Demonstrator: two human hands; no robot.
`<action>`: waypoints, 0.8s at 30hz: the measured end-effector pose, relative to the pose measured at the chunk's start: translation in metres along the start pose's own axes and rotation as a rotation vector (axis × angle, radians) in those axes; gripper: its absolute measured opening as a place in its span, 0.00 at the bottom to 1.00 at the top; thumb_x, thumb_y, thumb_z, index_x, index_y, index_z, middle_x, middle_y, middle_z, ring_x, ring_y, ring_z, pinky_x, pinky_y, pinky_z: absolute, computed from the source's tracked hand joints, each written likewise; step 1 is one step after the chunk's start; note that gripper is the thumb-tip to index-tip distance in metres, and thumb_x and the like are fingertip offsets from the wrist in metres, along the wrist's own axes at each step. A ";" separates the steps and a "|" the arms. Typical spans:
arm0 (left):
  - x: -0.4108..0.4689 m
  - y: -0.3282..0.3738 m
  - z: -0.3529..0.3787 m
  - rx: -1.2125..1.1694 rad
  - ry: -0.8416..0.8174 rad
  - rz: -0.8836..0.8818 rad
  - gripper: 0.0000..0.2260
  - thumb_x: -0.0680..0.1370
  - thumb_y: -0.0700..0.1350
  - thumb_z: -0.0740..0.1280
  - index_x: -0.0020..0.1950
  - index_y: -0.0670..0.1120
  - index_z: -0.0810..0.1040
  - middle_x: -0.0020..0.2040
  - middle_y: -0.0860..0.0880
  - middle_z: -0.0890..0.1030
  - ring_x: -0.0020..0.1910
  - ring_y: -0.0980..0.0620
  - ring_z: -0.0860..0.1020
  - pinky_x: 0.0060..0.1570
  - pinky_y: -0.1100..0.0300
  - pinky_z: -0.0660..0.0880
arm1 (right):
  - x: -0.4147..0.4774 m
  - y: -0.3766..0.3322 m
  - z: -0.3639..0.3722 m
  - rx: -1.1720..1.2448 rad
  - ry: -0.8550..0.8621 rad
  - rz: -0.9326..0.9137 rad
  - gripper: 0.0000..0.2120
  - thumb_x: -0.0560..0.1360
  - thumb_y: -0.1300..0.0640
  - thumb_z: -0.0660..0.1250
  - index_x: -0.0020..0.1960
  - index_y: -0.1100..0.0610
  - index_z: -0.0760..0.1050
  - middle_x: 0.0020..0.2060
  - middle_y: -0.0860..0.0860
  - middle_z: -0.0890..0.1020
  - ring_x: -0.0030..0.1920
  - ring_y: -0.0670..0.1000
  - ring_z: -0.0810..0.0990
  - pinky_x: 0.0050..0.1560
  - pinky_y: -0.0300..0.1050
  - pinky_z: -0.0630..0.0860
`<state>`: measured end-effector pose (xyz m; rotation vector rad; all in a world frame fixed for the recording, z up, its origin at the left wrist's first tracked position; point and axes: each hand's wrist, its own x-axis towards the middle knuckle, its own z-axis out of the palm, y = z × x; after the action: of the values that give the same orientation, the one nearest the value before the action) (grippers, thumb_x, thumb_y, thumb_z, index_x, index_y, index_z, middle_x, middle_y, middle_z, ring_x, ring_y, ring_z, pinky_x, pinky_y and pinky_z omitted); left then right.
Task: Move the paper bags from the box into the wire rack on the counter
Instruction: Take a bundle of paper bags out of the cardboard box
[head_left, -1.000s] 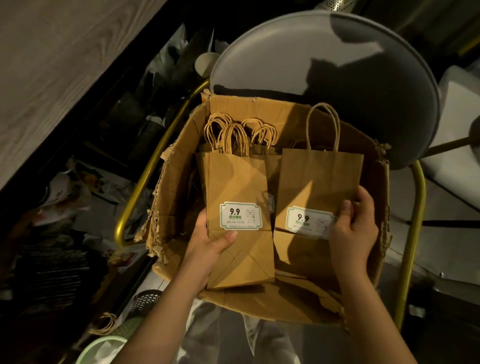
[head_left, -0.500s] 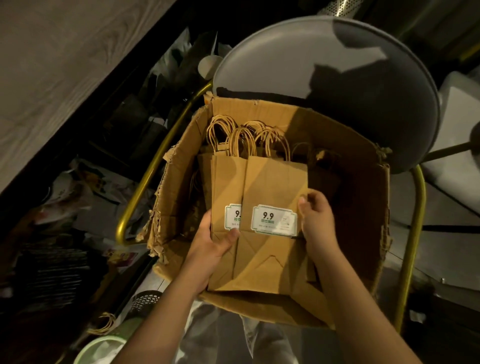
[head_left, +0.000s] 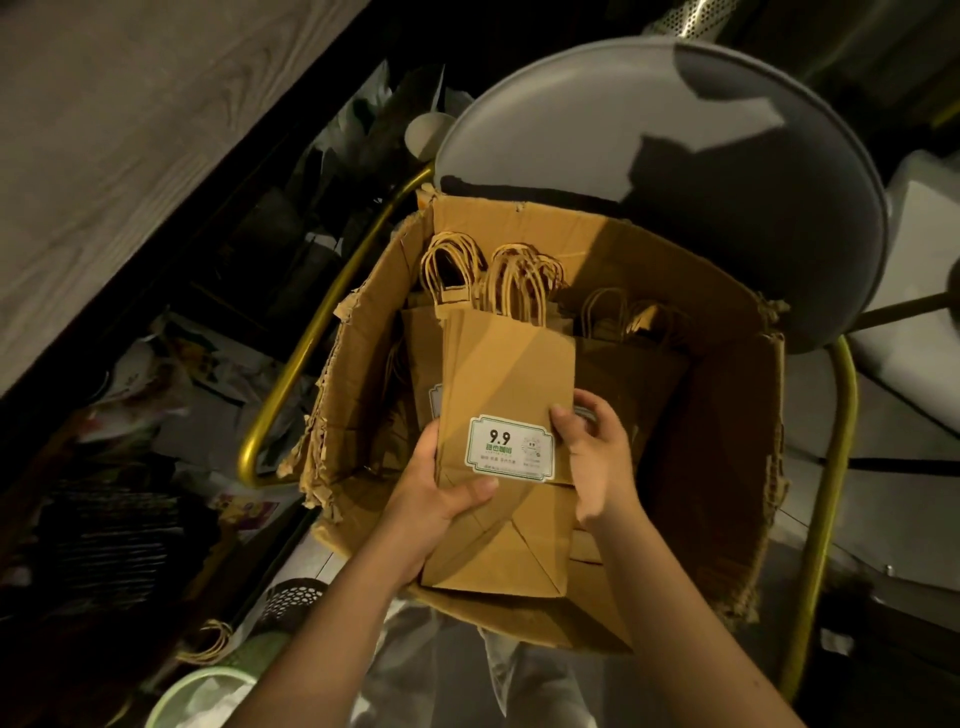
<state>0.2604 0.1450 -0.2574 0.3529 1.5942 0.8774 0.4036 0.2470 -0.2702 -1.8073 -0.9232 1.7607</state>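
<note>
A torn cardboard box (head_left: 727, 467) sits on a round grey chair seat. Inside it, a stack of flat brown paper bags (head_left: 506, 374) with twisted handles stands upright, the front one bearing a white "9.9" sticker. My left hand (head_left: 436, 499) grips the stack's lower left edge, thumb across the front. My right hand (head_left: 592, 452) holds its right edge, fingers curled round it. More bags (head_left: 623, 332) lie in shadow deeper in the box at the right. The wire rack is not in view.
The grey chair (head_left: 649, 130) has a gold metal frame (head_left: 322, 364). A wooden counter (head_left: 130, 130) runs along the upper left. Clutter fills the dark floor at the left, with a perforated black bin (head_left: 291, 603) and a pale green tub (head_left: 202, 696) near my left arm.
My right hand slid its bag leftward onto the stack held by my left hand; both hands now hold one gathered stack, the front bag covering the others.
</note>
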 end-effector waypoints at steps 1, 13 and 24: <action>0.000 0.001 0.001 0.002 -0.015 0.010 0.35 0.69 0.41 0.76 0.70 0.60 0.64 0.58 0.57 0.78 0.59 0.55 0.76 0.61 0.50 0.73 | -0.001 0.000 -0.004 0.060 -0.004 0.032 0.18 0.77 0.58 0.68 0.66 0.54 0.70 0.53 0.52 0.82 0.48 0.51 0.84 0.42 0.44 0.81; -0.007 0.024 0.005 0.060 -0.068 0.229 0.29 0.73 0.35 0.71 0.62 0.63 0.65 0.55 0.63 0.78 0.53 0.72 0.75 0.48 0.76 0.72 | -0.004 -0.009 -0.019 0.382 -0.200 0.174 0.24 0.69 0.54 0.71 0.64 0.48 0.71 0.56 0.54 0.82 0.51 0.55 0.85 0.43 0.52 0.81; -0.008 0.036 -0.039 -0.104 0.040 0.326 0.36 0.67 0.42 0.76 0.71 0.52 0.64 0.62 0.51 0.78 0.62 0.52 0.76 0.58 0.55 0.77 | 0.030 -0.001 0.005 0.003 -0.227 0.188 0.12 0.79 0.61 0.63 0.62 0.58 0.75 0.55 0.57 0.81 0.55 0.54 0.81 0.49 0.45 0.79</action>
<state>0.2165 0.1508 -0.2270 0.5334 1.5439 1.2175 0.3979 0.2684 -0.2904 -1.7668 -0.8569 2.1176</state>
